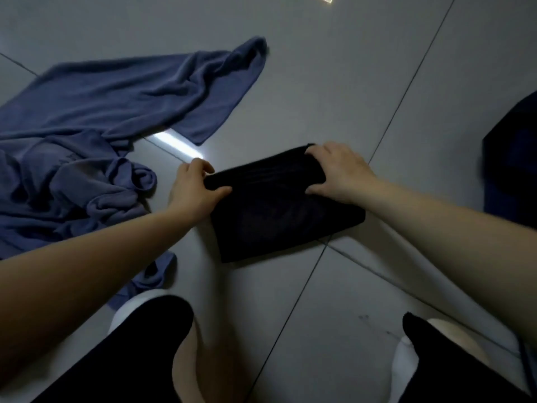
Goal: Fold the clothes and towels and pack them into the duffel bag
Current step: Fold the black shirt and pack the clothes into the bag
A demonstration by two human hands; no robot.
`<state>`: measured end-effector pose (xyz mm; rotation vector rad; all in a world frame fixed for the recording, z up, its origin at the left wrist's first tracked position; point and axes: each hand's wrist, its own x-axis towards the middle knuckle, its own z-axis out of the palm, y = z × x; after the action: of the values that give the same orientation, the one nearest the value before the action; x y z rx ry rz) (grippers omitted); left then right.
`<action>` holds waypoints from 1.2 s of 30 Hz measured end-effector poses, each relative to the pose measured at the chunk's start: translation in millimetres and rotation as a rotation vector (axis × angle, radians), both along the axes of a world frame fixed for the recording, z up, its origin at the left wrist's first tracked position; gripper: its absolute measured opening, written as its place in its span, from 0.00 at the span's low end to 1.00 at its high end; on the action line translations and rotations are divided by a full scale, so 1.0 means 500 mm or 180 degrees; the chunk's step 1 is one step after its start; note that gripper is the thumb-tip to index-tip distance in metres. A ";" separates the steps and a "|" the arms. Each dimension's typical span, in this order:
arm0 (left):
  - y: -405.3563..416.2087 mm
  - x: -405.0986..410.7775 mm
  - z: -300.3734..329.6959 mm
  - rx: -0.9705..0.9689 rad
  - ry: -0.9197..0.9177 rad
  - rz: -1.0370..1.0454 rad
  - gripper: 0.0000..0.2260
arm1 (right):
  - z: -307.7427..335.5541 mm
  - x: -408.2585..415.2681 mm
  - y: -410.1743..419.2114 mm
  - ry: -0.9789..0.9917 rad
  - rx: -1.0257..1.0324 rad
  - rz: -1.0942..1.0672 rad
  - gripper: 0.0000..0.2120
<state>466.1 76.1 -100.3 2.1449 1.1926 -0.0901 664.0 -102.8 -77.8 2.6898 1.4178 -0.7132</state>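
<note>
Folded black cloth (279, 210) flat on the grey tiled floor (334, 68), right in the middle, lying across a tile seam. Left hand (194, 190) gripping the cloth's far left corner, thumb on top, fingers curled round the edge. Right hand (340, 173) clamped on the far right corner, fingers wrapped over the far edge, thumb pressing down on the top face. Far edge of the cloth bunched into ridges between the two hands; near edge straight, near corners free. Crumpled blue towel (96, 126) sprawled left of the black cloth, nearest fold just beside the left hand, one long tail reaching up past the cloth's far left. Dark blue bag (511, 158), only partly in view, well to the right of the cloth at the frame edge. Bare floor beyond the cloth's far edge and between cloth and bag. Knees in black shorts (139, 353) just this side of the cloth
</note>
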 end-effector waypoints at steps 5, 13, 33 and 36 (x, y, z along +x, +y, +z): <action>-0.010 -0.012 -0.001 0.0079 0.0231 -0.0070 0.19 | 0.004 0.009 -0.015 0.0064 0.0000 -0.0324 0.29; -0.025 -0.018 0.008 0.0044 -0.0033 -0.0573 0.10 | 0.055 0.013 -0.052 0.0172 0.0265 0.0077 0.10; 0.002 -0.030 -0.027 -0.0530 -0.0381 0.0569 0.03 | 0.027 0.006 0.019 0.0229 -0.0419 0.0091 0.16; 0.008 -0.032 -0.030 -0.0495 -0.0317 0.0546 0.03 | 0.051 -0.008 0.020 -0.0092 -0.0024 0.0239 0.15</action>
<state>450.3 80.2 -115.3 1.8836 1.2632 -0.0003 659.8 -93.1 -52.3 2.6143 1.4972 -0.6702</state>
